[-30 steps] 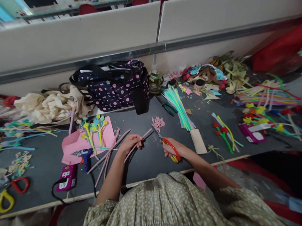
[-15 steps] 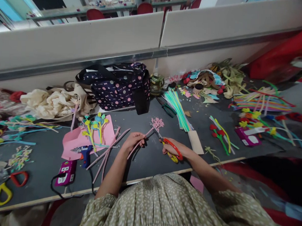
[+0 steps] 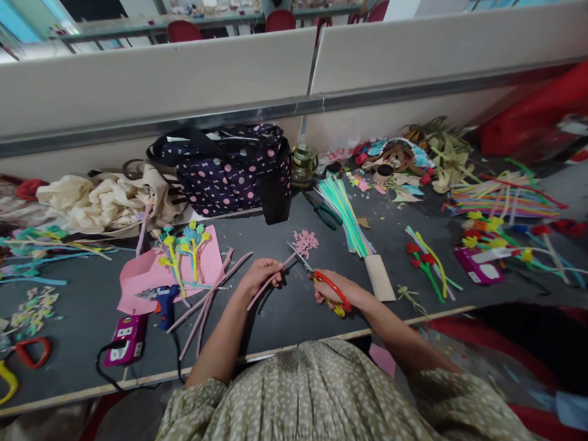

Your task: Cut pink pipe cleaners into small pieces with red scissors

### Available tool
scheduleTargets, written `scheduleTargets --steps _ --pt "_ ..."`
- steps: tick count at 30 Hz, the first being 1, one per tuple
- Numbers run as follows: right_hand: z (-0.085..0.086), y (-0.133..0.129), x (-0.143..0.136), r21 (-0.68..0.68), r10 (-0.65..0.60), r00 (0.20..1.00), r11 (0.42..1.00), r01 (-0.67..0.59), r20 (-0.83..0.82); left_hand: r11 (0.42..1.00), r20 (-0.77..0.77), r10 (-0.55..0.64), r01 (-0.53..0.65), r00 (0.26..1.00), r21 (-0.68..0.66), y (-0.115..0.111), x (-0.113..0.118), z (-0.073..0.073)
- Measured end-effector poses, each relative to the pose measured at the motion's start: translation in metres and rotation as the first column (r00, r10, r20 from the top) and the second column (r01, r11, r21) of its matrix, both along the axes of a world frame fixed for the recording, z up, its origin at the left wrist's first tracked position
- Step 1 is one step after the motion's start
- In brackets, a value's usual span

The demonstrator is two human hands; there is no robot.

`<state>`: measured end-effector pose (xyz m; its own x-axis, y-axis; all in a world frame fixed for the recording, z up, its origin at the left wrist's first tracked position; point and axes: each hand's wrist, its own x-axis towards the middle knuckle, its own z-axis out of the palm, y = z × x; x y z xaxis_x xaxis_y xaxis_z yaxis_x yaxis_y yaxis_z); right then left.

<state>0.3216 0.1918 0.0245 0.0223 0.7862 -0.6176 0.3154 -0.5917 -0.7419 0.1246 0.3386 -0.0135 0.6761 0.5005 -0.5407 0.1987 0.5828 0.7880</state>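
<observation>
My left hand (image 3: 263,277) is closed on a thin pink stem (image 3: 260,296), whose upper end points at the scissors. In my right hand (image 3: 326,291) are scissors with red and yellow handles (image 3: 337,291); their blades lie at the stem's tip. Just beyond the blades is a small pile of cut pink pieces (image 3: 307,239) on the dark table (image 3: 289,321). Several longer pink stems (image 3: 207,304) lie crossed to the left of my left hand. A bundle of green and yellow stems (image 3: 347,216) sits beyond my right hand.
A blue glue gun (image 3: 166,306) and pink sheet (image 3: 140,275) are at left, near a purple power strip (image 3: 127,340). A polka-dot bag (image 3: 228,169) and glass jar (image 3: 303,164) stand at the back. Red flowers (image 3: 422,255) and another power strip (image 3: 477,264) lie at right.
The scissor blades have shifted slightly left at the stem's tip and look more closed. My left hand has hardly moved. The whole view has shifted a little.
</observation>
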Motion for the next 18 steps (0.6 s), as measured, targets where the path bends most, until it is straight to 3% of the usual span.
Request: scheduleTargets --steps 11,18 --pt "-0.0053 0.0039 0.0002 -0.016 0.032 0.999 0.999 -0.031 0.015 0.999 -0.028 -0.035 0.035 0.999 0.006 0.0015 0.0006 0.0014" --pt "0.0014 0.0079 0.0005 -0.04 0.011 1.0 0.999 -0.012 -0.011 0.998 -0.038 -0.064 0.065 0.997 0.018 0.0043 0.0022 -0.002"
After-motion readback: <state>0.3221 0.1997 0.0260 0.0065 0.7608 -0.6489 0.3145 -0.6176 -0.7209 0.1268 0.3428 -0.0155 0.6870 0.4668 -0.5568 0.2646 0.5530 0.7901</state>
